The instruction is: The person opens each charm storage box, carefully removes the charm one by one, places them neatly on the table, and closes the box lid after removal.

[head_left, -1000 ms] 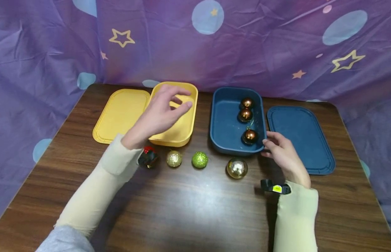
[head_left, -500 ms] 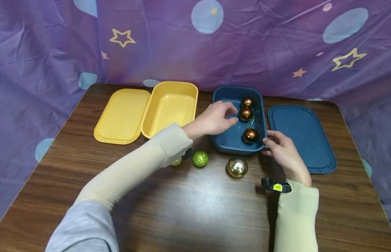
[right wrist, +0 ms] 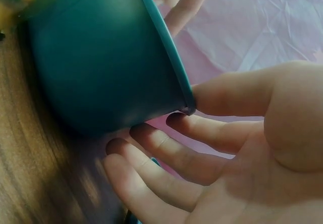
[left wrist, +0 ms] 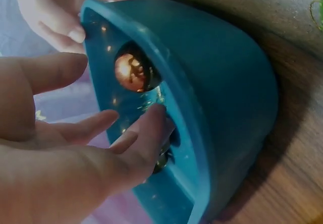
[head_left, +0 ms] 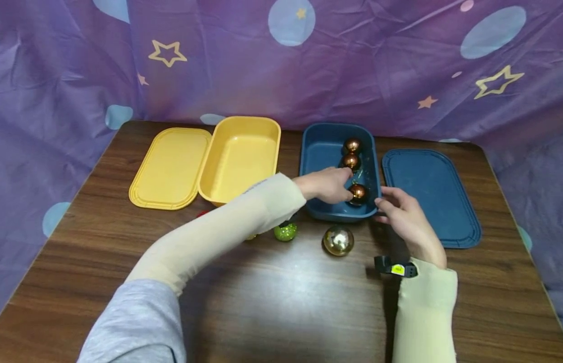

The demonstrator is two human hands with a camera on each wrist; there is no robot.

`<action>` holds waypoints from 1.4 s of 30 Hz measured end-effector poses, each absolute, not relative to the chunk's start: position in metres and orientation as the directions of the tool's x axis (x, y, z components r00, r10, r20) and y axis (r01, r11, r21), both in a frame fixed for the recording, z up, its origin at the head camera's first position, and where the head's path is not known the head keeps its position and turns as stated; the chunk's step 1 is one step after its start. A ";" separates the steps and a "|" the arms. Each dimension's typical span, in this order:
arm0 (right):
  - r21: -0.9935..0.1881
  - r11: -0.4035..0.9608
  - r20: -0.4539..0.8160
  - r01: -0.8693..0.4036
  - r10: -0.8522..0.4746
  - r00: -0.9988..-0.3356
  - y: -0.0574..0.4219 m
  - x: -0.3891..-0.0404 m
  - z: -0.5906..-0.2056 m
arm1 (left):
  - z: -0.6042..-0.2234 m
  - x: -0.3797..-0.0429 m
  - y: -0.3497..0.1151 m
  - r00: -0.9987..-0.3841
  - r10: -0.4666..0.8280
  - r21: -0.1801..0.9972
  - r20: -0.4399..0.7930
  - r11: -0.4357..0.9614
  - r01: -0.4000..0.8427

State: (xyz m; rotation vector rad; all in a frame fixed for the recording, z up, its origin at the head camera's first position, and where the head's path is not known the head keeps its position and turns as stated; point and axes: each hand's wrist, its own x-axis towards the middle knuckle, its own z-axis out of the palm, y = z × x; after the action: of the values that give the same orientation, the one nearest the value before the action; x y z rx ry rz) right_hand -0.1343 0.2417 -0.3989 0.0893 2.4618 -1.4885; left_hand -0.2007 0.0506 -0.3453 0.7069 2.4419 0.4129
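My left hand [head_left: 330, 184] reaches down into the blue box [head_left: 308, 151], thumb and fingers spread around the front copper ball ornament [head_left: 359, 193]. In the left wrist view that copper ball [left wrist: 132, 68] shows uncovered beyond the parted fingers. Two more copper ball ornaments [head_left: 352, 154] lie behind it along the box's right side. My right hand [head_left: 405, 219] holds the box's front right corner. The right wrist view has its thumb at the rim [right wrist: 174, 57] and the other fingers against the outer wall.
A yellow box [head_left: 239, 161] stands left beside its yellow lid [head_left: 171, 169]; a blue lid [head_left: 433, 196] lies right. In front are a shiny gold ball [head_left: 338, 241] and a green glitter ball [head_left: 286, 232]. My left sleeve mostly hides a red ball [head_left: 202, 214] and a gold glitter ball [head_left: 251, 236].
My left hand has moved right from over the yellow box, across into the blue box, and down to the front copper ball. My right hand has stayed at the corner.
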 end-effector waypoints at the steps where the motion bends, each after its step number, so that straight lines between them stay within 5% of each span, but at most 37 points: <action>1: -0.861 0.473 -0.255 0.187 -0.083 -0.963 0.242 -0.134 -0.399 | -0.346 -0.201 0.052 -0.703 0.561 0.425 -0.437 0.818 0.389; 9: -0.867 0.466 -0.242 0.177 -0.083 -0.967 0.241 -0.134 -0.399 | -0.358 -0.205 0.055 -0.641 0.543 0.494 -0.543 0.823 0.280; 15: -0.878 0.454 -0.208 0.152 -0.074 -0.975 0.240 -0.134 -0.399 | -0.365 -0.206 0.060 -0.654 0.524 0.490 -0.546 0.833 0.257; 42: -0.856 0.492 -0.214 0.158 -0.058 -0.975 0.240 -0.134 -0.398 | -0.379 -0.202 0.076 -0.681 0.653 0.473 -0.331 0.740 0.479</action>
State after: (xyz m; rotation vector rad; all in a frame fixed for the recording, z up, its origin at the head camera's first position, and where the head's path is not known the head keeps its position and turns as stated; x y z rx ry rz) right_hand -0.1339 0.2401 -0.3983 0.0862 2.5223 -1.4804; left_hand -0.2018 0.0755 -0.3788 0.8580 2.4546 0.4820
